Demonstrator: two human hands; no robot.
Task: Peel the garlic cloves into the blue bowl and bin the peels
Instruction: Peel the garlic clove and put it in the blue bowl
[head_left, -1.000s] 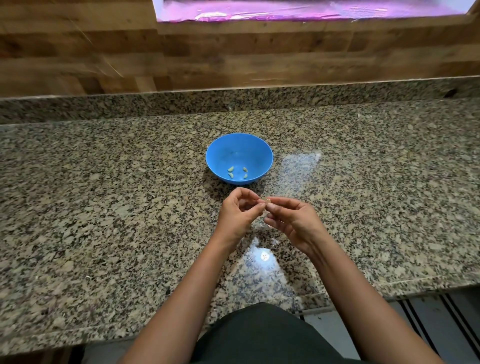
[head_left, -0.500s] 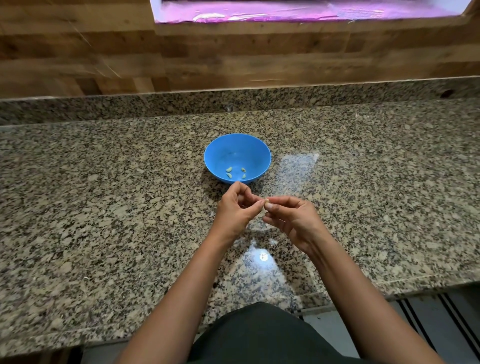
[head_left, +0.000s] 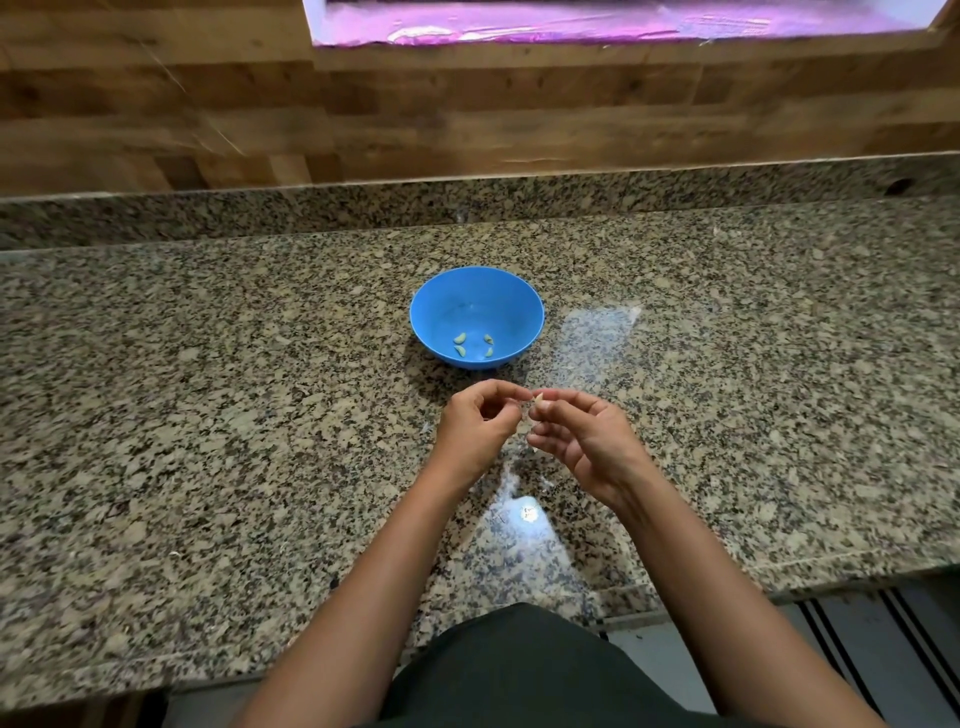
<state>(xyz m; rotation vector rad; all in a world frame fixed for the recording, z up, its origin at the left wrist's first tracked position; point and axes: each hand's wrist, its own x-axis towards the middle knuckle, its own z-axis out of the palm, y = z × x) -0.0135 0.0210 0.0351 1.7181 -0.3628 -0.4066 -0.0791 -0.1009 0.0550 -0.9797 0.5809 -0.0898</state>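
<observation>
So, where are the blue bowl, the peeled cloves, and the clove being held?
blue bowl (head_left: 501, 304): head view, on its bare inner wall.
peeled cloves (head_left: 460, 338): head view, on the upper left one of four in the bowl.
held clove (head_left: 540, 399): head view, on its pale exposed end.

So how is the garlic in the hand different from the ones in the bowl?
The held clove is pinched in the right hand above the counter; the four cloves lie loose in the blue bowl. It looks pale cream; they look greenish. All are small.
</observation>
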